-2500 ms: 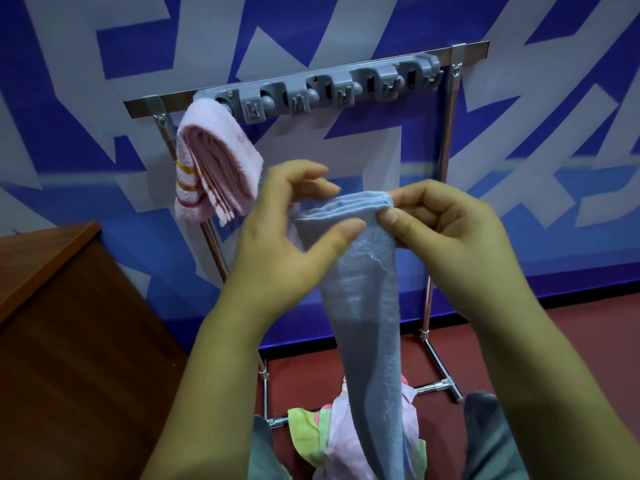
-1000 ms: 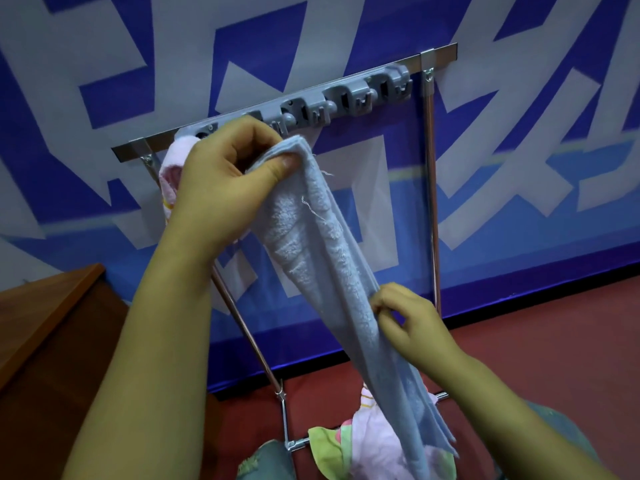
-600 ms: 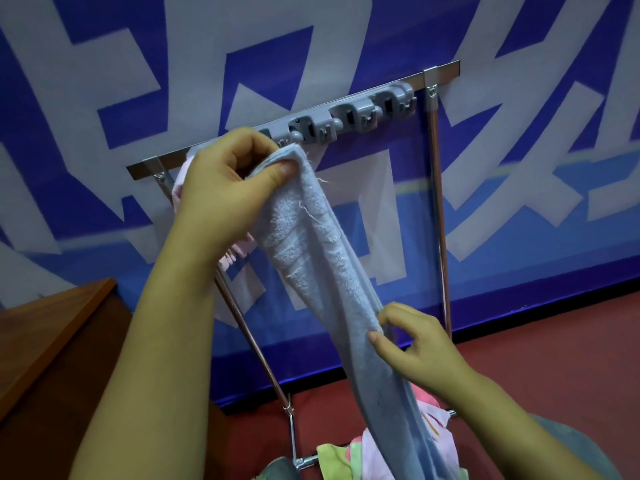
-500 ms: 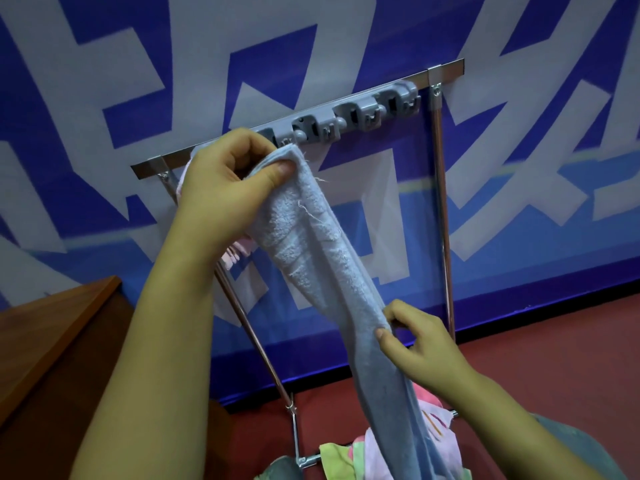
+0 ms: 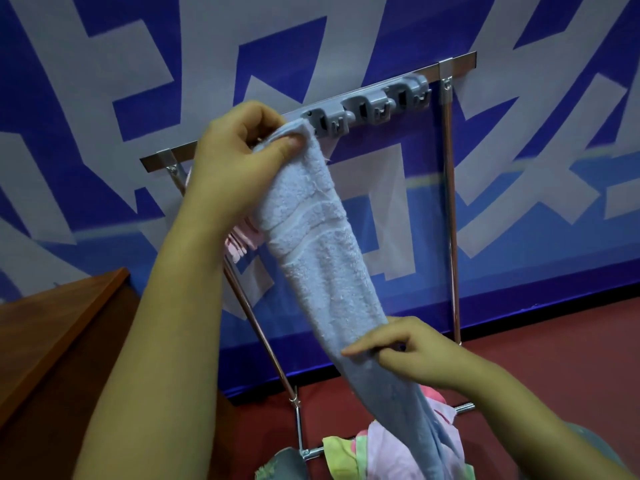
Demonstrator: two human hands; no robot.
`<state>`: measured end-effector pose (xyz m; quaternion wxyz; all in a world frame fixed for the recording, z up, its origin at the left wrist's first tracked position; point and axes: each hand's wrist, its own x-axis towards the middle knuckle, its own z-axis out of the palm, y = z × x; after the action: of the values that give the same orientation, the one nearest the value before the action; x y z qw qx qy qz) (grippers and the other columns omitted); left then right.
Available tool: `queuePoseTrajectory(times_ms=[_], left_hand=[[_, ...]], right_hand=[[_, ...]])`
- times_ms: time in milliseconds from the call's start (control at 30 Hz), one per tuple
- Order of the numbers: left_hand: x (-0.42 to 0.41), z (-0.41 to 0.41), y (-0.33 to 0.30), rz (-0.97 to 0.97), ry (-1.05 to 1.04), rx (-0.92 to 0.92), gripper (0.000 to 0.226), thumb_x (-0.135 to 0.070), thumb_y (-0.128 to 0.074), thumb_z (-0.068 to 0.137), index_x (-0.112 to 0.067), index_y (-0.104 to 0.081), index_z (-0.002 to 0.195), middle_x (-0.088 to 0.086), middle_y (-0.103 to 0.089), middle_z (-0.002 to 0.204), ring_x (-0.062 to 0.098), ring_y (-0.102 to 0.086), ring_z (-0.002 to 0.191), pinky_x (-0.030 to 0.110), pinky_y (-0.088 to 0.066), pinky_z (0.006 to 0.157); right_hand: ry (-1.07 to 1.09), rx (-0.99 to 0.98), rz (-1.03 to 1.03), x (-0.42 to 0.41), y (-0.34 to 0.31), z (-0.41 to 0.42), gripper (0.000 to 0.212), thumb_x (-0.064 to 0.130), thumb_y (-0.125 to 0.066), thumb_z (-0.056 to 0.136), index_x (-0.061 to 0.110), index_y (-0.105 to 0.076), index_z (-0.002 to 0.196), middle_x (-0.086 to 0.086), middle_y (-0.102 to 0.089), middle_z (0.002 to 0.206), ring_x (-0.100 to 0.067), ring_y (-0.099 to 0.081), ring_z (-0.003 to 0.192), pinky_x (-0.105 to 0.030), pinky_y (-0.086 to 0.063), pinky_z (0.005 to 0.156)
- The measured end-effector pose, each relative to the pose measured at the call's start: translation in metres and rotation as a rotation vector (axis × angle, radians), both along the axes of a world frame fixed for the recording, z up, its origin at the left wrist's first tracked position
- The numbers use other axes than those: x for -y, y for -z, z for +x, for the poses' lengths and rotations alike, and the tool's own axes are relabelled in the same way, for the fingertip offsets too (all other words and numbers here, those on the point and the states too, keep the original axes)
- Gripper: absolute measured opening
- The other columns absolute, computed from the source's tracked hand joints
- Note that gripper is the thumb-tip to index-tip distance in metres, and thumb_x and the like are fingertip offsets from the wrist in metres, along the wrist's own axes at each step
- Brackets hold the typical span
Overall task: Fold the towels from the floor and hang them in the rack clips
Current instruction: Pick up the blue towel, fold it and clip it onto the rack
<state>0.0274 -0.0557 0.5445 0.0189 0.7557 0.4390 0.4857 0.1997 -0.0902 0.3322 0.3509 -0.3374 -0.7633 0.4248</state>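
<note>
My left hand [image 5: 239, 161] pinches the towel's [image 5: 322, 268] top at the clips [image 5: 367, 109]; right fingers [image 5: 377, 344] pinch it lower, below them. Thick folds might jam or slip out

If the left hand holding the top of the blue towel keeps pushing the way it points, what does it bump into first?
Probably the grey plastic clip strip on the metal rack. The left hand pinches the light blue terry towel right beside the nearest clip, though depth is unclear.

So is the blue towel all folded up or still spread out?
Folded into a long narrow strip. The blue towel hangs lengthwise from the left hand at the rack clips, while the right hand pinches it lower down.
</note>
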Motion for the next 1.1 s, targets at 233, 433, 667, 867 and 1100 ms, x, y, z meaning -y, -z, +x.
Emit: queuePoseTrajectory(times_ms=[233,433,667,867,1100], left_hand=[[-0.067,-0.002,0.044,-0.100,-0.262,-0.206,0.018,-0.021,-0.061,0.086,-0.010,-0.058,0.099,0.003,-0.063,0.097,0.023,-0.057,0.093,0.031,-0.042,0.079],[-0.029,-0.007,0.122,-0.458,-0.123,0.119,0.027,-0.032,-0.060,0.089,-0.015,-0.054,0.109,0.001,-0.060,0.085,0.009,-0.056,0.072,0.027,-0.044,0.075],[0.047,-0.018,0.195,-0.700,0.191,0.529,0.070,-0.080,-0.048,0.069,-0.031,-0.054,0.118,-0.003,-0.067,0.112,0.014,-0.064,0.102,0.035,-0.050,0.089],[0.058,-0.019,0.197,-0.698,0.249,0.588,0.092,-0.080,-0.065,0.050,-0.036,-0.043,0.127,-0.017,-0.070,0.102,0.008,-0.066,0.101,0.032,-0.052,0.089],[0.062,-0.013,0.185,-0.583,0.484,0.741,0.084,-0.027,-0.086,0.059,-0.050,-0.042,0.126,0.002,-0.072,0.106,0.017,-0.067,0.102,0.027,-0.053,0.080]], right_hand=[[-0.091,-0.366,-0.376,-0.002,-0.018,0.003,0.036,0.006,-0.050,0.068,0.023,-0.078,0.083,0.003,-0.075,0.090,-0.007,-0.065,0.089,-0.016,-0.047,0.078],[-0.105,-0.597,-0.495,-0.006,-0.027,0.004,0.033,0.008,-0.060,0.072,0.025,-0.075,0.097,0.004,-0.072,0.101,-0.010,-0.066,0.091,-0.021,-0.053,0.074],[-0.110,-0.739,-0.532,-0.007,-0.028,-0.002,0.033,0.014,-0.069,0.060,0.022,-0.076,0.092,0.002,-0.073,0.098,-0.013,-0.069,0.089,-0.024,-0.056,0.072],[-0.160,-0.771,-0.547,-0.005,-0.037,-0.005,0.035,0.017,-0.075,0.058,0.023,-0.076,0.093,0.002,-0.073,0.097,-0.014,-0.069,0.086,-0.028,-0.057,0.074],[-0.161,-0.927,-0.673,-0.022,-0.048,0.000,0.064,0.016,-0.088,0.048,0.022,-0.070,0.109,-0.010,-0.068,0.109,-0.022,-0.064,0.097,-0.033,-0.050,0.090]])
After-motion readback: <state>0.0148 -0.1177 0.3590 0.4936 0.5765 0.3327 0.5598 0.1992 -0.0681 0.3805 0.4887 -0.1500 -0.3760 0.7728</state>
